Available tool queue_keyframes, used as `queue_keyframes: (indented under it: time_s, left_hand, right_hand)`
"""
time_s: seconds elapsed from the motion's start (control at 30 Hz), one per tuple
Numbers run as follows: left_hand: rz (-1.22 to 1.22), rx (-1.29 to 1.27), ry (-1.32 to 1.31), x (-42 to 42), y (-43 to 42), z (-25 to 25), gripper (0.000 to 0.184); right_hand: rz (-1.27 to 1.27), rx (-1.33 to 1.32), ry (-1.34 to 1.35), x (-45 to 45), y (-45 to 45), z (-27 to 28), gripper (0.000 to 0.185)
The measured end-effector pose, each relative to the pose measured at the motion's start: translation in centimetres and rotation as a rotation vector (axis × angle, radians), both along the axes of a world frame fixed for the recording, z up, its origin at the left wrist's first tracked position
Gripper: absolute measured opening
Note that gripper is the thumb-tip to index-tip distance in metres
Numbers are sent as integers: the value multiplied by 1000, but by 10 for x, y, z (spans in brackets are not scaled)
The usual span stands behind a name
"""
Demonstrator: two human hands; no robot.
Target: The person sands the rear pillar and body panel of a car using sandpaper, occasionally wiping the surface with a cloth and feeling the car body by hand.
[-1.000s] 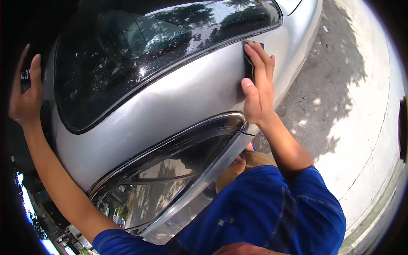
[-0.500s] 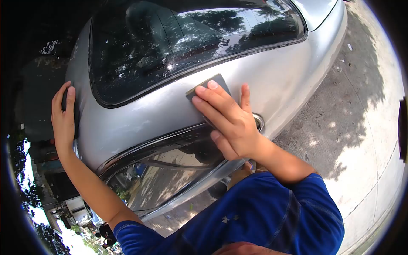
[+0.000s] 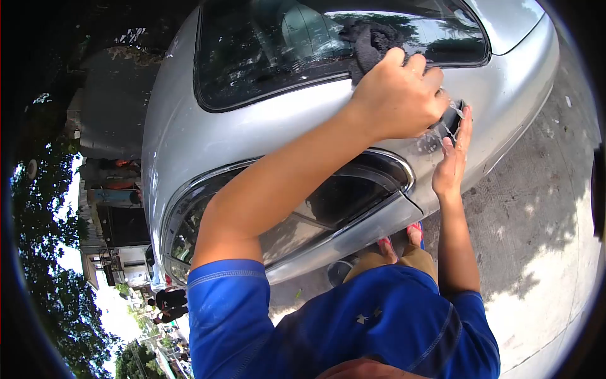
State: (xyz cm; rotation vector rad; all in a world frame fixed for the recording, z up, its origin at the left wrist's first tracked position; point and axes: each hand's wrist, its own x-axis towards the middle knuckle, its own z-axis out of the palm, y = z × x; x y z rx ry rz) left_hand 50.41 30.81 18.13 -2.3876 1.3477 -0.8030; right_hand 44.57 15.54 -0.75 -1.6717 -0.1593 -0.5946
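Note:
My left hand is clenched around a wet dark grey cloth, part of which hangs over the edge of the car's rear window. Water streams from the fist onto a dark grey sanding pad. My right hand keeps that pad against the silver body panel, its fingers stretched out along the pad's edge and its thumb on the near side. Most of the pad is hidden behind the water and my hands. Wet patches show on the paint just below the left fist.
The rear window lies beyond my hands, and a side window is nearer me. A dark bucket stands on the ground by my feet. Concrete pavement runs along the right. People in dark clothes are far off at left.
My left hand has come from the far left side of the car across to the right and now squeezes the cloth. My right hand has shifted right with the pad and turned on edge.

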Motion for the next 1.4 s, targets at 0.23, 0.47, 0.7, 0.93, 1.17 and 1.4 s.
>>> queue_keyframes:
  time_s: [0.23,0.47,0.7,0.93,1.17,1.4]
  left_hand:
    - [-13,-14,-31,-14,88,64,40]
    - [631,-200,-126,-57,267,151,47]
    - [414,-15,-530,-56,314,145,58]
    - [-244,-498,362,-101,273,141,15]
    - [-206,-1025,380,-76,297,143,20]
    - [-320,-1076,506,-70,315,145,27]
  right_hand:
    - [-38,-426,-63,-19,86,75,75]
    - [68,-668,-262,-62,166,133,68]
    - [-112,-592,-305,-65,190,142,64]
    - [-124,-468,-382,-62,203,153,54]
    - [-179,-530,-306,-76,215,158,56]
    - [-7,-710,-504,-83,246,181,65]
